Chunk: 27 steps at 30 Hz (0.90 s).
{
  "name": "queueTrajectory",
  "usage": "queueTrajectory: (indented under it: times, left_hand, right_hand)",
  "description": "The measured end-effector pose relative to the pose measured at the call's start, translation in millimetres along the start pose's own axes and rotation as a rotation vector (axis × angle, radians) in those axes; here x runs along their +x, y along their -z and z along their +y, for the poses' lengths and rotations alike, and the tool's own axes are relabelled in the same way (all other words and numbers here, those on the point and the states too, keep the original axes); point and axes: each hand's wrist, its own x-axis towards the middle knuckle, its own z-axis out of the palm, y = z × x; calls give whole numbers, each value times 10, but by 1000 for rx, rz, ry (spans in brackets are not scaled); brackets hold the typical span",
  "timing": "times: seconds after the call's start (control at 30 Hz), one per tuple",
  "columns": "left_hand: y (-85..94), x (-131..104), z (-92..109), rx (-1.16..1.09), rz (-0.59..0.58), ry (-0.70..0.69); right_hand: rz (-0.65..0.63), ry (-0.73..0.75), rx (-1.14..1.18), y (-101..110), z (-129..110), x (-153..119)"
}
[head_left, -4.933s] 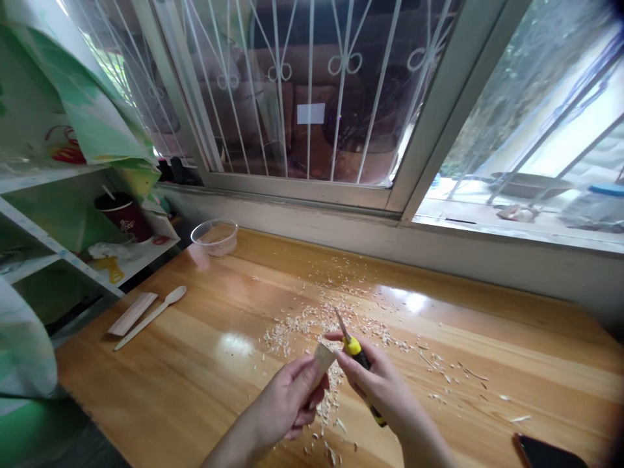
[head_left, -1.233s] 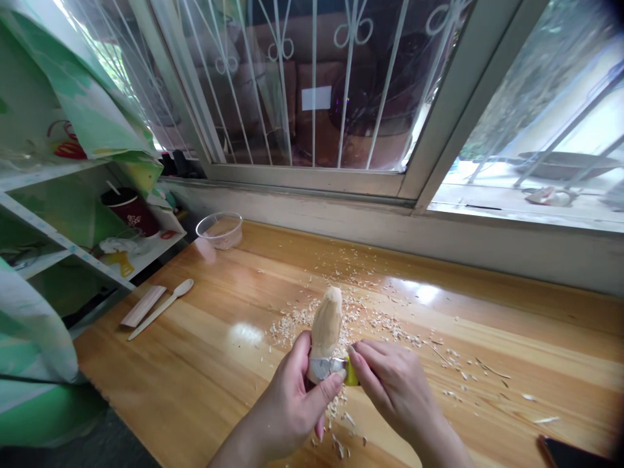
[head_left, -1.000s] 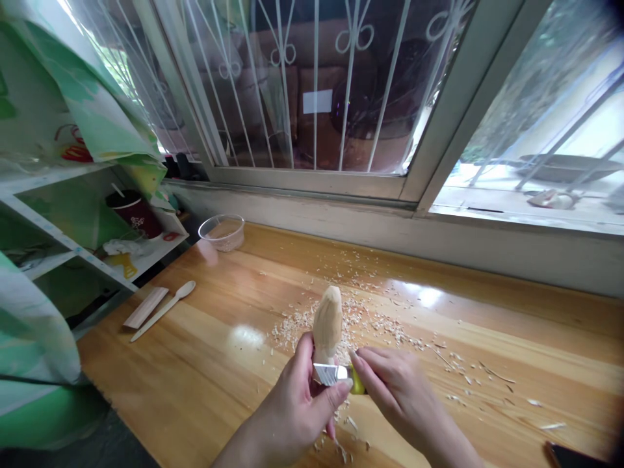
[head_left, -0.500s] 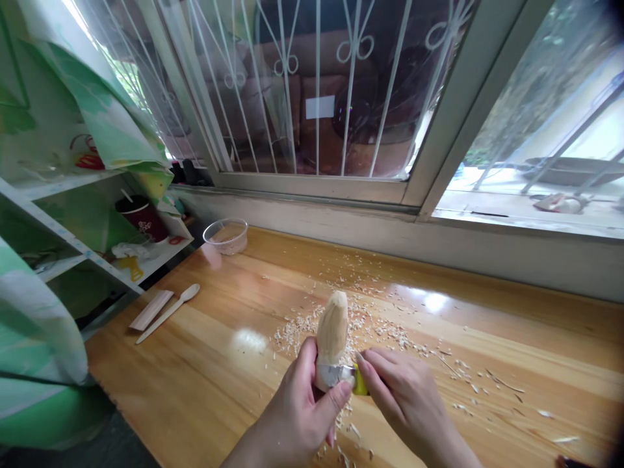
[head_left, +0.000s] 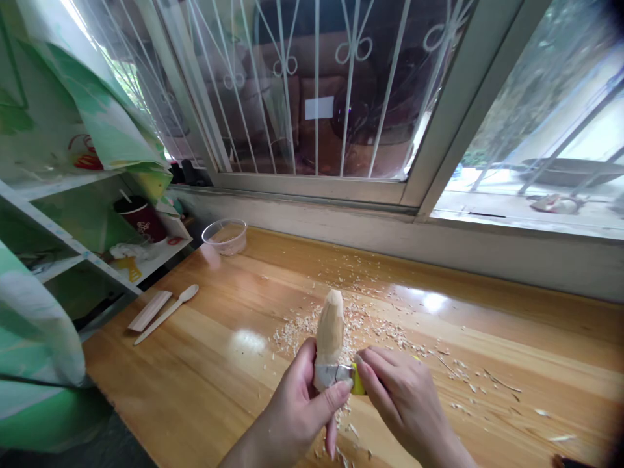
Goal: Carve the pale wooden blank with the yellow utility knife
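Note:
A pale carved piece of wood stands upright in my left hand, its faceted, tapered end pointing up. My right hand is closed around the yellow handle of a knife. The knife's metal blade lies across the lower part of the wood, and my left thumb rests against the blade near the handle. Small wood shavings are scattered on the table behind and around the wood.
On the wooden table, a pale wooden spoon lies beside a flat wooden piece at the left. A clear round bowl sits at the back left. Shelves with a dark cup stand left; a barred window is behind.
The wood has tilted slightly, its top moving a little to the left. Both hands keep their grip, and the fingers of my left hand have shifted slightly beneath it.

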Motion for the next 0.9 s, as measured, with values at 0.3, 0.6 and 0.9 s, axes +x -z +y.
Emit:
queueTrajectory:
  times: [0.3,0.6,0.9]
  left_hand:
    - [-32,-54,-29,126,77,-25]
    - [2,-79,-62,331,148,18]
    - [-38,-112,-21,265,139,16]
  right_hand:
    - [-196,-75,123,21,14,-13]
    - [-40,-38,-35,13,0,-10]
    - [-157,-58,75,43,3,-10]
